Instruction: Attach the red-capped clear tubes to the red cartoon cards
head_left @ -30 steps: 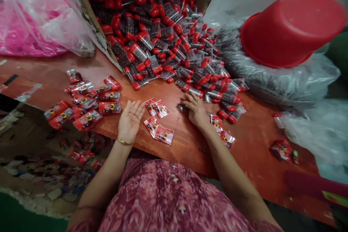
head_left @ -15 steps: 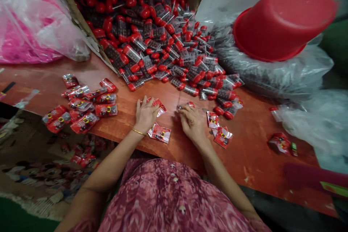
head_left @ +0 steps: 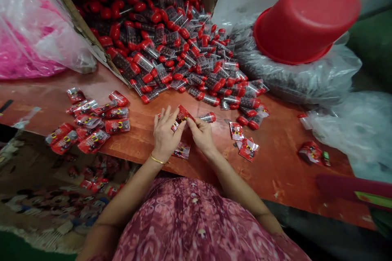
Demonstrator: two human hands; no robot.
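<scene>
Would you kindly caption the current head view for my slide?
Left hand and right hand hold a red packet near heaped tubes.

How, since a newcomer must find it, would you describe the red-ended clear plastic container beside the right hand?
Find the large heap of clear, red-ended plastic containers spilling from the brown cardboard box. Below it, just beyond the bare right hand, lies one red-ended clear plastic container, alone, outside the heap.

A tilted red bucket (head_left: 309, 22) rests on a bulging plastic bag (head_left: 309, 83).
</scene>
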